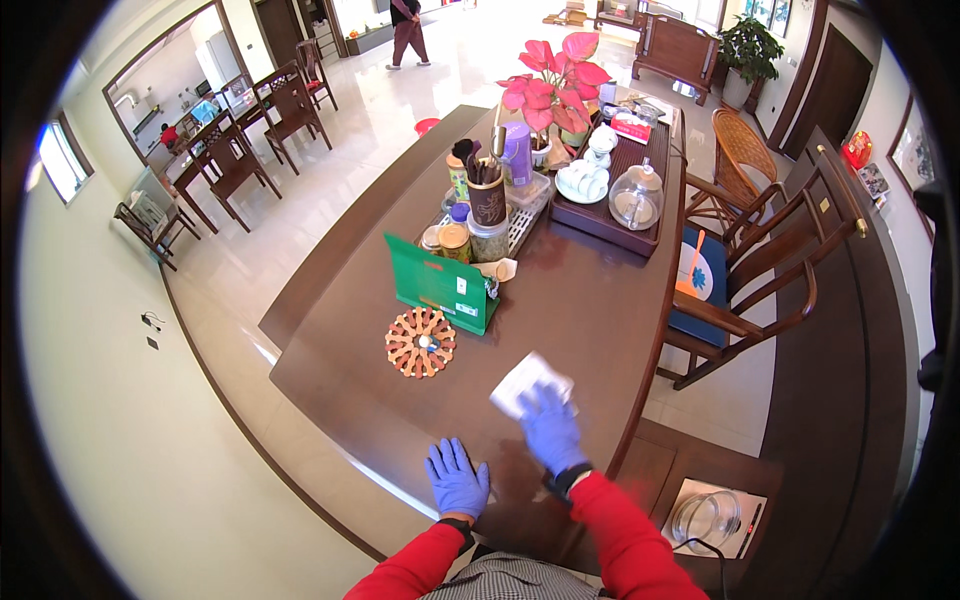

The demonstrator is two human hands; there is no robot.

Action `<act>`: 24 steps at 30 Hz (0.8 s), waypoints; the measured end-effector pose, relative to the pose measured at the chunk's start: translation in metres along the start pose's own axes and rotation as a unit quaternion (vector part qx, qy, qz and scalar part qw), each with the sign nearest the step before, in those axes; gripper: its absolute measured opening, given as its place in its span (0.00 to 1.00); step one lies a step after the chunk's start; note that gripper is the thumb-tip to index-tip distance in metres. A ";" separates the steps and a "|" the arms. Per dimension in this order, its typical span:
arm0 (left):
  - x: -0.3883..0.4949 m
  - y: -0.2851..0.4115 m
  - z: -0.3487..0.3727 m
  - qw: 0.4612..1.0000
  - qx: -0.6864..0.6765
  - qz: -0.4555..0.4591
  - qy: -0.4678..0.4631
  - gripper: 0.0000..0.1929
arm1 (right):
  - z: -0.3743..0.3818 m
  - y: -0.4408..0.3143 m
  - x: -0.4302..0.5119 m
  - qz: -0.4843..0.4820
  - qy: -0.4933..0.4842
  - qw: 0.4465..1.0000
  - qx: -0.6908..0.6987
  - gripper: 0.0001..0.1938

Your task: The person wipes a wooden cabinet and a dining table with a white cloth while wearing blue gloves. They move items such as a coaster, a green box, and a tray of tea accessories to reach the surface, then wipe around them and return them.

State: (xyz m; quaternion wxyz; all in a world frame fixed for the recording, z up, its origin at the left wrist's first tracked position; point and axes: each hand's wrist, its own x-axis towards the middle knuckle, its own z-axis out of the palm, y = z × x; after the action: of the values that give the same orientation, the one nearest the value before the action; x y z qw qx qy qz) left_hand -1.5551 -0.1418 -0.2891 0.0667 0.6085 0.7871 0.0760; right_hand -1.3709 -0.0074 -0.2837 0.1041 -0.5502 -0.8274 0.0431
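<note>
Under the fingers of my right hand [553, 431], in a blue-violet glove, a white cloth [525, 384] lies pressed on the dark wooden table [360, 375]. The hand and cloth are slightly blurred. My left hand [458, 478], gloved alike, rests palm down near the table's close edge with its fingers apart and nothing in it. Ahead of it sits a round wooden trivet [420, 342] with a small white and blue item at its middle. Just behind that stands a green folded calendar-like board [441, 289].
Beyond the board are jars [489, 240], a dark brown utensil holder [486, 196] and a red-leaved potted plant [551, 90]. A tea tray [604, 225] carries cups and a glass dome [636, 196]. At right stand an armchair [750, 262] and a glass pot [705, 519]. A person [407, 34] is far off.
</note>
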 end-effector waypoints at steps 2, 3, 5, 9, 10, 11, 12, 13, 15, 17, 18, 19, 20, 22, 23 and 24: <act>0.001 0.000 -0.001 1.000 0.004 -0.001 -0.001 0.44 | -0.008 -0.021 -0.035 -0.064 -0.002 0.997 0.050 0.23; 0.001 0.000 0.000 1.000 0.011 -0.001 -0.002 0.44 | -0.012 -0.024 -0.049 -0.083 -0.024 0.994 0.068 0.23; -0.001 0.000 0.000 1.000 0.014 -0.004 -0.007 0.44 | -0.023 -0.011 -0.073 -0.098 -0.019 0.994 0.051 0.24; -0.001 0.001 0.001 1.000 0.005 -0.013 -0.020 0.44 | -0.041 0.066 -0.071 -0.023 -0.038 0.999 0.016 0.24; -0.001 0.002 0.000 1.000 0.006 -0.015 -0.025 0.44 | -0.043 0.086 -0.060 0.028 -0.024 0.999 -0.019 0.23; 0.001 0.002 0.000 1.000 0.014 -0.013 -0.018 0.44 | -0.045 0.108 -0.047 0.054 0.000 0.998 -0.028 0.23; 0.001 0.002 -0.002 0.999 0.018 -0.012 -0.024 0.45 | -0.046 0.128 -0.030 0.098 0.003 0.995 -0.019 0.23; 0.002 0.003 -0.002 0.999 0.019 -0.013 -0.026 0.45 | -0.046 0.147 -0.013 0.121 0.020 0.992 -0.005 0.24; 0.002 0.003 -0.004 0.999 0.022 -0.016 -0.029 0.45 | -0.041 0.177 0.035 0.164 0.018 0.986 -0.026 0.25; 0.002 0.003 -0.005 0.999 0.024 -0.013 -0.027 0.46 | -0.032 0.194 0.084 0.202 0.035 0.979 -0.024 0.26; 0.002 0.003 -0.004 0.999 0.024 -0.011 -0.025 0.46 | -0.025 0.196 0.108 0.203 0.047 0.978 -0.020 0.26; 0.002 0.003 -0.003 0.999 0.029 -0.015 -0.032 0.46 | -0.017 0.192 0.130 0.208 0.054 0.977 -0.018 0.25; 0.001 0.003 -0.003 0.999 0.033 -0.015 -0.032 0.46 | -0.009 0.185 0.152 0.175 0.063 0.982 -0.022 0.25; 0.001 0.002 -0.002 0.999 0.026 -0.011 -0.027 0.46 | 0.006 0.160 0.178 0.126 0.053 0.990 -0.032 0.26; 0.001 0.002 -0.002 0.999 0.024 -0.012 -0.028 0.46 | 0.013 0.141 0.181 0.108 0.045 0.993 -0.022 0.26; 0.001 0.002 -0.002 0.999 0.023 -0.017 -0.036 0.47 | 0.018 0.122 0.178 0.076 0.028 0.997 -0.007 0.26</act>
State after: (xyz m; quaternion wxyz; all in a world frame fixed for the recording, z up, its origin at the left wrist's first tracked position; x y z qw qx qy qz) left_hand -1.5539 -0.1400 -0.2865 0.0822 0.5989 0.7958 0.0354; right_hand -1.3316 0.2047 -0.3015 0.1199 -0.6134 -0.7801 0.0299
